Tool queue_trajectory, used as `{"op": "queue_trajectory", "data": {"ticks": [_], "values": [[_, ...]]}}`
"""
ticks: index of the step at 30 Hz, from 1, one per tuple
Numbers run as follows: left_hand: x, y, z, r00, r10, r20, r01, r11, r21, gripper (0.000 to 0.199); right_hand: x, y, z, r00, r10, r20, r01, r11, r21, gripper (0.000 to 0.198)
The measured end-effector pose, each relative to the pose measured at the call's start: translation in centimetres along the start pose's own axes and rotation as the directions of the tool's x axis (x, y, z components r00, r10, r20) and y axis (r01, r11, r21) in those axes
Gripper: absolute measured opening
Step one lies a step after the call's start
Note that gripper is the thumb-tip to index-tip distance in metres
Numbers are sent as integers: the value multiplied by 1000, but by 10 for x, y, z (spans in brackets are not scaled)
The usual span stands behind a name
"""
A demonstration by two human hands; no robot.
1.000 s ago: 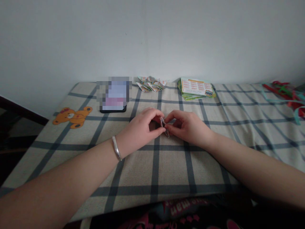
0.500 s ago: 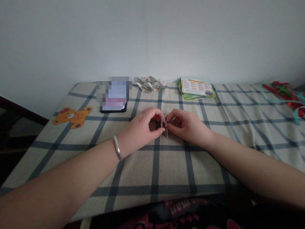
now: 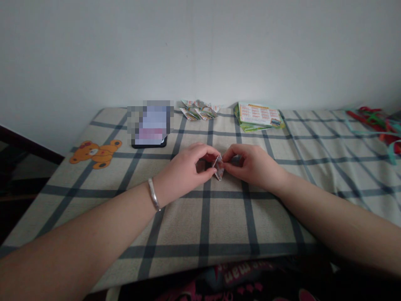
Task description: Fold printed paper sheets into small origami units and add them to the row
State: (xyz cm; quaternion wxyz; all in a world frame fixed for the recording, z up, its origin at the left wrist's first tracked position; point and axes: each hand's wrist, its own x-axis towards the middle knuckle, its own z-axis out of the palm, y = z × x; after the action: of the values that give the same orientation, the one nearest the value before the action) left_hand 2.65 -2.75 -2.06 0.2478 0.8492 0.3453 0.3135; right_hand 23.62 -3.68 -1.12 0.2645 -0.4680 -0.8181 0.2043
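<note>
Between my hands, just above the checked cloth, is a small folded piece of printed paper (image 3: 219,170), its facets angled to a point at top and bottom. My left hand (image 3: 192,164) pinches its left edge between thumb and fingers; a silver bangle circles that wrist. From the other side, my right hand (image 3: 247,164) grips the paper with thumb and forefinger, hiding part of it. Several similar folded paper pieces (image 3: 199,110) stand grouped near the wall. A stack of printed paper sheets (image 3: 260,117) lies to their right.
A dark phone (image 3: 149,144), its screen blurred out, lies at the back left of the checked tablecloth (image 3: 175,234). Left of it is an orange bear cutout (image 3: 95,154). Red, green and pale blue ribbons (image 3: 374,121) lie tangled at the far right, and a wall rises behind.
The folded paper has turned so that more of its printed face shows. My right hand has shifted slightly right, while my left hand stays nearly in place.
</note>
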Motion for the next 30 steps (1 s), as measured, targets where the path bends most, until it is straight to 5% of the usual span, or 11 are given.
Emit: {"op": "queue_trajectory", "data": {"ticks": [11, 30], "values": [[-1, -4, -3, 997, 60, 58, -62, 997, 41, 20, -1, 1, -4, 999, -15, 36, 17, 998, -60, 6], [1, -10, -12, 965, 186, 185, -201, 977, 67, 18, -1, 5, -10, 963, -213, 165, 245, 947, -207, 8]]}}
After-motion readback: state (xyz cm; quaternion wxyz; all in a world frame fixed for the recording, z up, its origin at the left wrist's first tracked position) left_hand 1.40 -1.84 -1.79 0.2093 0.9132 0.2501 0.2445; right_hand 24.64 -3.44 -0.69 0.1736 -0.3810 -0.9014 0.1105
